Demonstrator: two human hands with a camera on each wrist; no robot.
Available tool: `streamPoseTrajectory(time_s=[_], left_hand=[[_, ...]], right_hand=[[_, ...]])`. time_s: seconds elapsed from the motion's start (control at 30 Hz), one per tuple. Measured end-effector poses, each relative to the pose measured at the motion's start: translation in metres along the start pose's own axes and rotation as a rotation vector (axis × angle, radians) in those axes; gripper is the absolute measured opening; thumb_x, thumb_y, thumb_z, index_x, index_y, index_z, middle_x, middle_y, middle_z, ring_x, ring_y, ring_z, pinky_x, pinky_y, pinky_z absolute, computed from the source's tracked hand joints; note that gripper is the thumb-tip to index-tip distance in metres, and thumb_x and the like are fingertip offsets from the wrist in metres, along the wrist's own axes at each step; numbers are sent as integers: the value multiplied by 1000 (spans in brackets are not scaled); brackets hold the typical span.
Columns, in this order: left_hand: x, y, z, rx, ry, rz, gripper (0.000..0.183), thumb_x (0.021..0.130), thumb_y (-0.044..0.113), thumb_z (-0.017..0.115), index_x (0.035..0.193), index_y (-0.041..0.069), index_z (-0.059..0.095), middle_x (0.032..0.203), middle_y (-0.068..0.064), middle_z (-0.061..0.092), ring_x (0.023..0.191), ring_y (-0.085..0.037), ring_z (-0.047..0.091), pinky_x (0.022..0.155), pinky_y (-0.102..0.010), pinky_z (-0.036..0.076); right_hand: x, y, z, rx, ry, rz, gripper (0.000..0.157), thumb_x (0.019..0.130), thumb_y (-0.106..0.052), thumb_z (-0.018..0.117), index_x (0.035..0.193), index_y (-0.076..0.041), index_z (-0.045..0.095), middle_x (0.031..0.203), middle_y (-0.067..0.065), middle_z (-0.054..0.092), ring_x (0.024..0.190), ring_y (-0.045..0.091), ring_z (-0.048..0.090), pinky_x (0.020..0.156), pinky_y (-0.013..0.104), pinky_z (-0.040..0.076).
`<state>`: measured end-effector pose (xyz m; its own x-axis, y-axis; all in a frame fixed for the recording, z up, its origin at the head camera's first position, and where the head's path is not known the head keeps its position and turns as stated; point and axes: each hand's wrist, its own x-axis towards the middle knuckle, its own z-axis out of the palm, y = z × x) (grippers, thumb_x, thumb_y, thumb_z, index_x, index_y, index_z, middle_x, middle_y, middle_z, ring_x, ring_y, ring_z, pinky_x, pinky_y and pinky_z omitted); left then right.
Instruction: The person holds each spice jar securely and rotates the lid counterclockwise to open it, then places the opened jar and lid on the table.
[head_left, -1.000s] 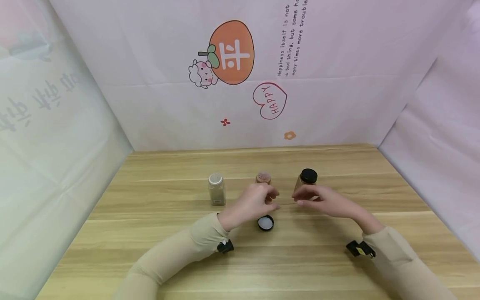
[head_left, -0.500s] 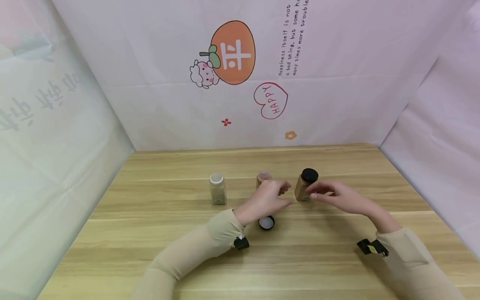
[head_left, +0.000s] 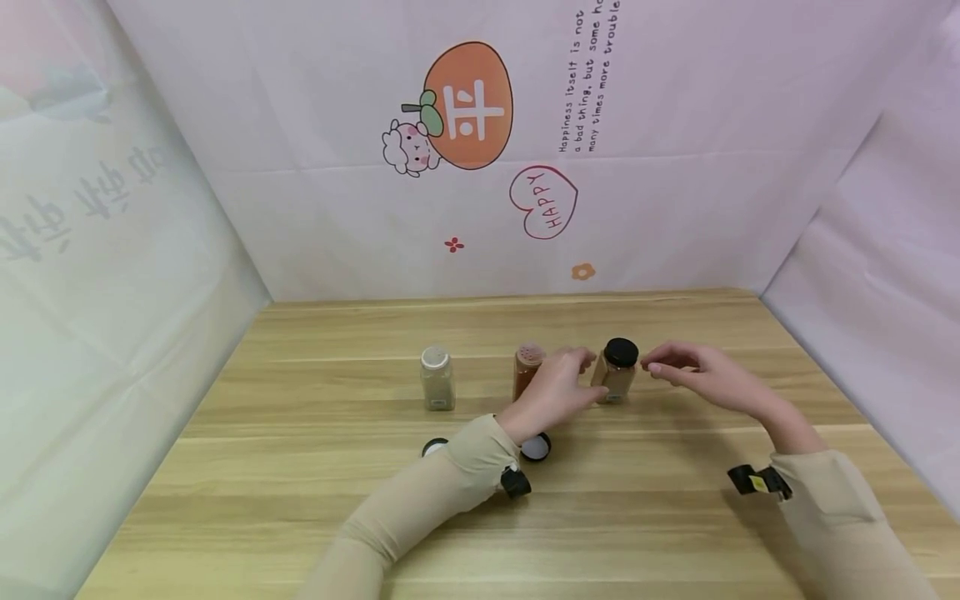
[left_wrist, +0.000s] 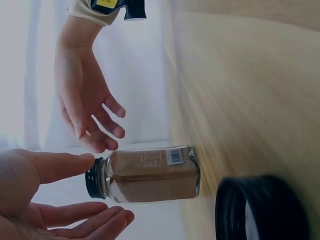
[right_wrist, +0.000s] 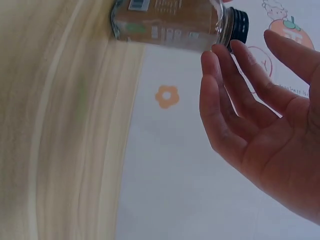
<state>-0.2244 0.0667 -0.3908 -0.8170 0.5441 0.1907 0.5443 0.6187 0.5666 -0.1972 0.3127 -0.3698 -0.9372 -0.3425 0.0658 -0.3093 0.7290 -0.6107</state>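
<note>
A glass spice jar [head_left: 615,382] of brown powder, capped in black, stands upright at the right of the row. My left hand [head_left: 553,390] reaches to its left side, thumb and fingers spread about the black cap [left_wrist: 94,179]; whether they touch it is hard to tell. To the right of the jar is my right hand [head_left: 712,379], its fingers loosely bent and holding nothing. The right wrist view has those fingertips close to the jar [right_wrist: 170,22]. Partly behind my left hand stands a spice jar of reddish powder [head_left: 527,371] with a perforated top.
Further left stands a pale-powder spice jar [head_left: 438,383] with a white perforated top. Two black lids lie upturned on the wooden table [head_left: 615,525]: one lid [head_left: 536,448] by my left wrist, another lid [head_left: 432,447] partly under the sleeve. A white printed cloth [head_left: 337,225] hangs behind.
My left hand has moved right, past the reddish jar to the black-capped one. My right hand has drawn back to the right, away from it. A second lid now shows beside the left sleeve.
</note>
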Motion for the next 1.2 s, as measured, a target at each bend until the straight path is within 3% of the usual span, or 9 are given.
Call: streamPoseTrajectory(time_s=[0.2,0.37,0.67,0.97,1.2], left_hand=[[11,0,7,17,34,-6,47,85,30,71,123,5,59,110,-7,64,95,-12,59,72,-17,47],[20,-3,14,38,39,-54,47,85,30,71,123,6,59,113,-6,64,97,-12,60,74,-19,48],[28,-4,20,51,34,-96,45,85,29,71,122,6,60,115,-7,64,102,-15,60,79,-21,50],[31,-5,23,32,42,-83,41,84,27,73,116,4,63,105,-6,65,86,-11,57,67,-18,45],[30,-4,23,17,37,-70,37,84,25,73,113,5,63,103,-7,66,81,-9,53,64,-18,42]], right_hand=[[7,5,-6,-51,58,27,36,98,-35,51,122,-10,60,117,9,65,105,27,61,78,35,52],[15,9,-4,-45,89,19,35,97,-36,52,122,-13,60,117,7,65,107,28,60,81,39,51],[28,10,3,-45,119,2,37,95,-38,56,123,-16,60,115,5,66,103,11,58,84,24,48],[35,8,7,42,99,-16,40,90,-38,63,123,-16,59,119,6,64,108,23,60,81,23,50],[40,12,10,67,103,-81,42,86,-32,70,122,-13,60,112,7,65,101,12,60,82,24,53]])
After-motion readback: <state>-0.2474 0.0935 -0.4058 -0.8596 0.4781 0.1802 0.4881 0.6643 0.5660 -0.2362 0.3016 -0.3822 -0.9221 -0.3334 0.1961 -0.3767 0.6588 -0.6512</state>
